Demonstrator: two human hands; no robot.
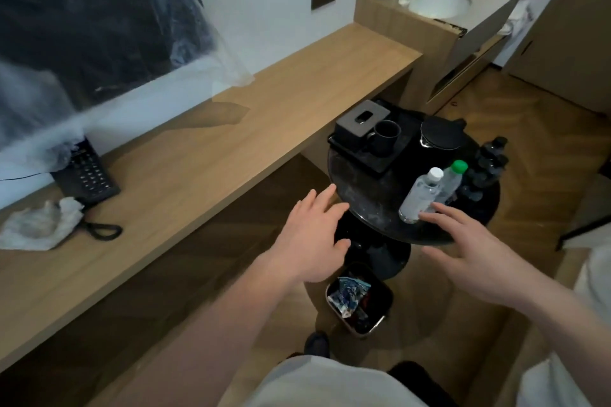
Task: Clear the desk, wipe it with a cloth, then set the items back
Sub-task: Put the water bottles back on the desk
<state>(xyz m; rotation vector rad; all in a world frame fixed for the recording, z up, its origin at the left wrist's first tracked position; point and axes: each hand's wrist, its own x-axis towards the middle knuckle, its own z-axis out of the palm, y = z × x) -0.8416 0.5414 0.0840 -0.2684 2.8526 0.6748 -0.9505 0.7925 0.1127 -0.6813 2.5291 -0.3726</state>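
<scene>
Both hands are spread with fingers straight and hold nothing: the left hand [314,235] hangs at the near-left rim of the round black side table [363,198], apart from everything on it, and the right hand [476,248] reaches in with its fingertips just beside the base of the white-capped bottle [420,196]; whether they touch it cannot be told. Below the hands, on the floor, stands one small bin [358,301] with wrappers inside. On the side table there are two clear bottles, the white-capped one and, right behind it, a green-capped bottle [451,180]. Farther back sit one black tray [367,150] carrying one dark mug [385,137] and one black tissue box [362,120], with one black kettle [441,135] to their right. To the left, the long wooden desk [205,155] holds one crumpled white cloth [43,225] at its near end and one black telephone [86,172] just behind it.
</scene>
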